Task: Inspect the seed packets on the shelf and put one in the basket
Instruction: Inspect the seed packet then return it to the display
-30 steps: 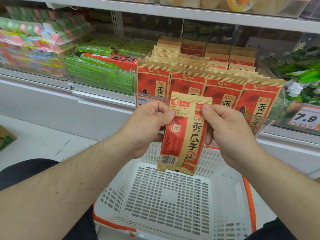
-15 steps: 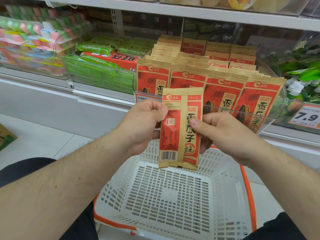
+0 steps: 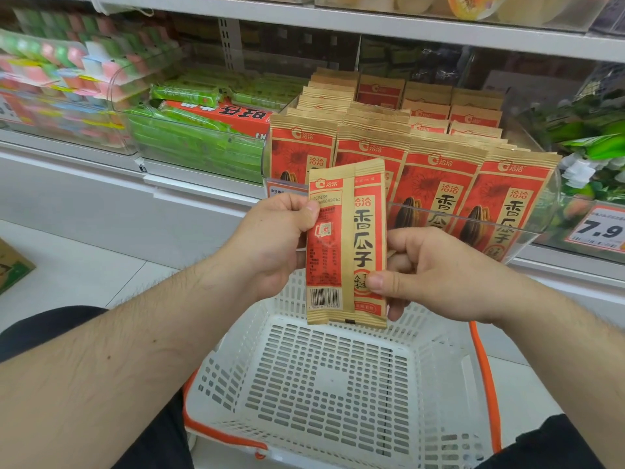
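A red and tan seed packet (image 3: pixel 348 245) is held upright in front of me, its back with the barcode facing the camera. My left hand (image 3: pixel 274 242) pinches its upper left edge with the thumb on the front. My right hand (image 3: pixel 436 275) pinches its lower right edge, thumb on the packet. Below it stands a white perforated basket (image 3: pixel 324 394) with an orange rim; nothing lies in it. More packets of the same kind (image 3: pixel 439 184) stand in rows in a clear bin (image 3: pixel 527 231) on the shelf behind.
Green packs and a red box (image 3: pixel 216 116) fill a clear bin to the left, with pastel items (image 3: pixel 54 72) further left. A 7.9 price tag (image 3: pixel 598 230) hangs on the shelf edge at right. A cardboard box (image 3: pixel 12 265) lies on the tiled floor at left.
The packet has gone from tilted to upright and has risen a little. My right hand slid from its top edge down to its lower right edge. My left hand kept its hold.
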### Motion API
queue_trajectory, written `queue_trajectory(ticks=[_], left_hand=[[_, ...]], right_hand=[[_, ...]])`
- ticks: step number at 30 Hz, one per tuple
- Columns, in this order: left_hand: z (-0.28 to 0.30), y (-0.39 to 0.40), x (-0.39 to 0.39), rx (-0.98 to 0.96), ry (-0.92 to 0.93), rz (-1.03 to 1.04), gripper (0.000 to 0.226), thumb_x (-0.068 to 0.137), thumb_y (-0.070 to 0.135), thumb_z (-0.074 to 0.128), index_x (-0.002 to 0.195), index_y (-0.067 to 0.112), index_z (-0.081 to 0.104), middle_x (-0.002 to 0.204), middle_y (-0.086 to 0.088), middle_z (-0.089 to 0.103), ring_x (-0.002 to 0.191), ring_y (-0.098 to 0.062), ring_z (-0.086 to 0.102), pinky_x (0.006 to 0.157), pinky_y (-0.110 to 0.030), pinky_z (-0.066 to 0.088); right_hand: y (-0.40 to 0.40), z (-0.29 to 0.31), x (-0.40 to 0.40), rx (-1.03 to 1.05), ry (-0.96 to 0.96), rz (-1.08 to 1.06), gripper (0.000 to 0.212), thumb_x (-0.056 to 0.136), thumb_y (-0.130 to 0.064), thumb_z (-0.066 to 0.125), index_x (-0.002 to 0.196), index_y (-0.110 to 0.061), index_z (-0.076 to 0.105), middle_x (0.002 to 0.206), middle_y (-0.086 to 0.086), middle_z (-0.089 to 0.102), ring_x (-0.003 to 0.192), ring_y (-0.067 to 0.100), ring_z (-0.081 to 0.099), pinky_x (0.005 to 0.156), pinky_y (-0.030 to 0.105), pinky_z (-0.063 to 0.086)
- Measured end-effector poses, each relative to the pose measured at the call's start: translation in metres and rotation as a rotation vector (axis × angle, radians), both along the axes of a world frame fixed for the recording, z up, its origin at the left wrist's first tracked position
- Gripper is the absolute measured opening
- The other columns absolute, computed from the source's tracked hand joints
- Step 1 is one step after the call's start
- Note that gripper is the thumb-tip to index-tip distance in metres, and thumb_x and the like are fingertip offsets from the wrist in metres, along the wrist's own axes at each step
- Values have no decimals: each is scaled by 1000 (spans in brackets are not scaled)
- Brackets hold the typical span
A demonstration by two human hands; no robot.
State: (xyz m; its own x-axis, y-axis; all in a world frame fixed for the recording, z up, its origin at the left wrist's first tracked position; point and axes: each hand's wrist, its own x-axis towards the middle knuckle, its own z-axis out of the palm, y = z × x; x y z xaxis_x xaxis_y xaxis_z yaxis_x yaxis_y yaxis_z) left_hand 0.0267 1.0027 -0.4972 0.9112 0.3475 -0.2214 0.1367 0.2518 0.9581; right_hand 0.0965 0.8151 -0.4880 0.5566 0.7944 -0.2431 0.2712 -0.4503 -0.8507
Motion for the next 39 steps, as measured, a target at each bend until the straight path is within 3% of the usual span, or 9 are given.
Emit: queue_trajectory(ticks=[4,9,15,20,23,29,33,36,39], left_hand=[[0,0,0,-4,1,15,23,105,15,46,83,14,55,71,-2,67,57,-13,61,50,-28,51],[0,1,1,-21,-1,19,22,104,16,47,84,14,56,71,-2,68,58,-13,61,51,-29,51],[-1,2,2,84,-11,20,12,103,14,52,93,11,58,71,1,70,60,-10,65,53,-31,55],[-5,0,1,236,-95,112,24,97,5,60,84,17,43,72,4,67,65,-11,67,68,-46,59],[-6,-3,-1,329,-102,69,26,92,20,68,76,16,49,74,2,65,70,-16,63,79,-56,59],[-6,-2,-5,271,-133,-79,50,54,44,87,73,20,47,80,-1,63,72,-17,62,69,-40,56],[-7,-2,-4,206,-115,-127,39,69,16,85,72,20,47,67,8,61,60,-10,60,65,-32,51],[-7,-4,-5,203,-113,-200,32,63,16,80,72,20,50,74,1,61,66,-14,58,68,-32,51],[-7,-7,-8,206,-116,-281,24,61,14,76,69,21,54,87,-6,62,74,-17,60,75,-37,52]], right_hand=[[-1,2,-1,12,-18,9,45,78,-33,70,122,-27,61,93,9,77,80,34,73,74,38,62],[-1,3,-4,3,-38,41,52,82,-7,78,123,-28,56,89,14,75,77,32,73,66,31,60],[2,6,-8,-4,-80,36,63,81,-2,78,128,-32,50,89,13,76,73,35,72,61,34,60],[5,5,-17,-88,-249,37,68,79,-12,81,132,-37,46,77,6,74,63,18,70,64,40,61],[9,3,-23,-127,-376,43,69,78,-18,81,134,-34,44,70,-3,72,60,9,68,65,35,59],[12,-2,-25,-164,-491,93,64,78,-28,81,108,-54,31,61,-8,66,57,4,63,56,18,47],[12,-2,-27,-87,-373,89,27,85,-56,60,102,-36,52,69,-3,72,57,7,66,62,33,54],[9,1,-23,28,-323,-31,61,81,-69,35,85,-16,66,68,-1,71,58,12,69,66,44,57],[8,0,-22,66,-324,-130,59,83,-66,37,75,-16,67,66,-1,71,58,11,69,68,46,57]])
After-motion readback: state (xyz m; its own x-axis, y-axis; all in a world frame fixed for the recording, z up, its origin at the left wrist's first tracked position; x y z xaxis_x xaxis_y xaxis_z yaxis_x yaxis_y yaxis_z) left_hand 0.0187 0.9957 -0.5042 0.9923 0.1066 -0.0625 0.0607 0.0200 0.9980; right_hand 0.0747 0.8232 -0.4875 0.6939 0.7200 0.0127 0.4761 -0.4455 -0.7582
